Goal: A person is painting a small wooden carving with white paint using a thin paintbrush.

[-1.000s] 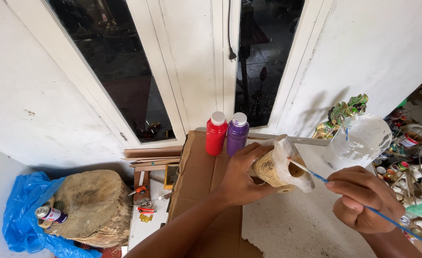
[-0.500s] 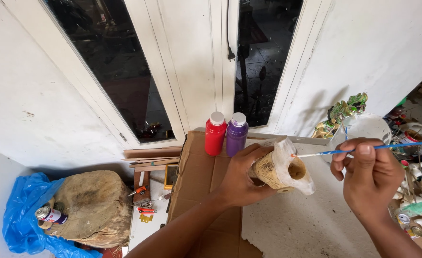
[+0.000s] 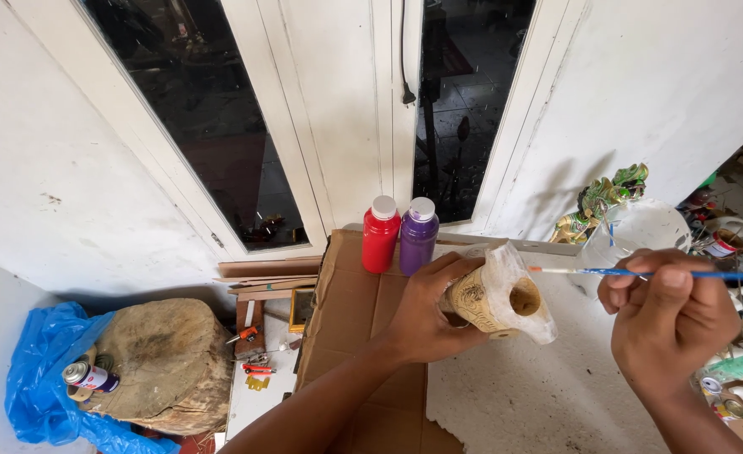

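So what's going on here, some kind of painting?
A person's left hand holds a carved hollow wooden piece, partly wrapped in clear plastic. The right hand holds a thin blue paintbrush, tip pointing toward the piece but not touching it. A red paint bottle and a purple paint bottle stand behind on cardboard.

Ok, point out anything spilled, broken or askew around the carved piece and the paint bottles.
Nothing spilled: the red bottle and purple bottle stand upright and capped. The cardboard has a ragged, torn edge. The left hand tilts the carved piece; the right hand holds a brush.
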